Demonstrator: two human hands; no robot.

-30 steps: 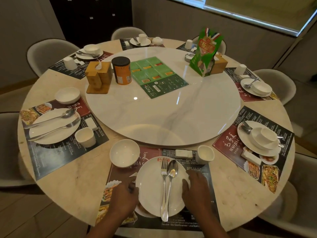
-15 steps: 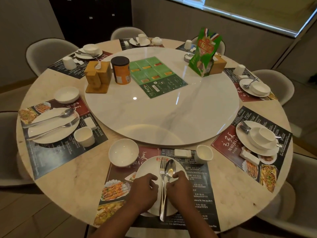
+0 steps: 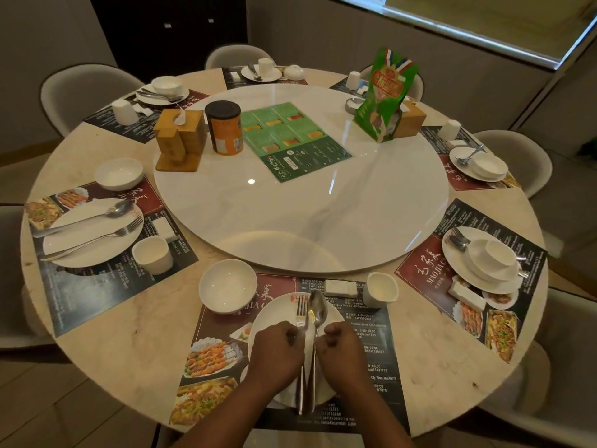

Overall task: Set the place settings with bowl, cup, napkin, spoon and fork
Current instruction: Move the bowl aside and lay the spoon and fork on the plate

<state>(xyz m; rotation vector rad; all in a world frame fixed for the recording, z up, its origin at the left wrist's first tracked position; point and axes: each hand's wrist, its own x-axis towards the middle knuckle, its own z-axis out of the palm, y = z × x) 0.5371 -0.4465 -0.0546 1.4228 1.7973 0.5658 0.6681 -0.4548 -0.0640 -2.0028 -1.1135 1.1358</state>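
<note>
Left hand (image 3: 277,350) pinches the silver metal fork (image 3: 302,313), right hand (image 3: 342,350) the silver metal spoon (image 3: 318,307) just beside it; round white plate (image 3: 271,313) lies beneath both grips.

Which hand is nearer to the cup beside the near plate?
Right. The right hand lies before the cup, slightly left; the left hand lies past the fork and spoon.

a restaurant: round table (image 3: 106,334) with lazy susan (image 3: 323,215), printed menu placemats (image 3: 97,286)

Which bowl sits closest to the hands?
The bowl at the near setting, just beyond the left hand, beside the plate; all others sit at farther settings.
</note>
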